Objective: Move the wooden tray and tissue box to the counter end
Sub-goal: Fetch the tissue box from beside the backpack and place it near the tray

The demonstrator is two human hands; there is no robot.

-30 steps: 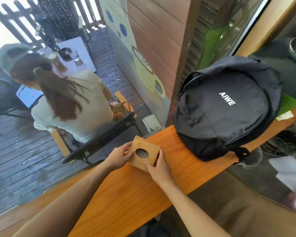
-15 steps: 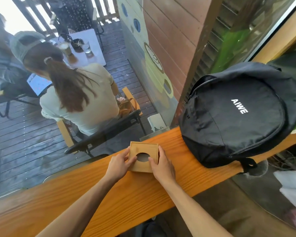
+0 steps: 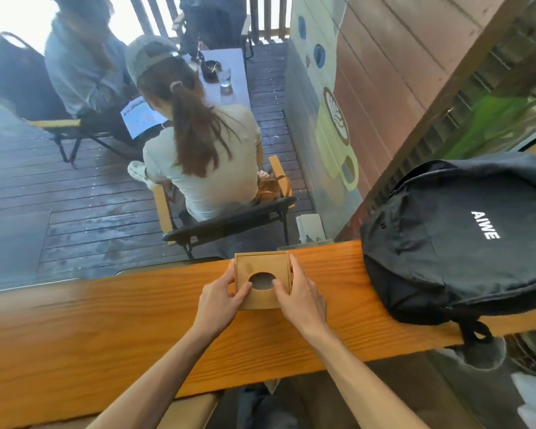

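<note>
the box [image 3: 262,278] now lies square to the counter [image 3: 106,320] edge, no longer turned at an angle as a second ago, and sits nearer the far edge by the window. the left hand [image 3: 222,300] clasps its left side, thumb on the lid beside the oval hole; the right hand [image 3: 302,294] clasps the right side, thumb on the lid too. both hands are closed on the box, fingers curled round its walls. the bag [image 3: 464,243], black, rests on the counter to the right, apart from the box. beyond the glass a seated person [image 3: 205,156] has their back to us
</note>
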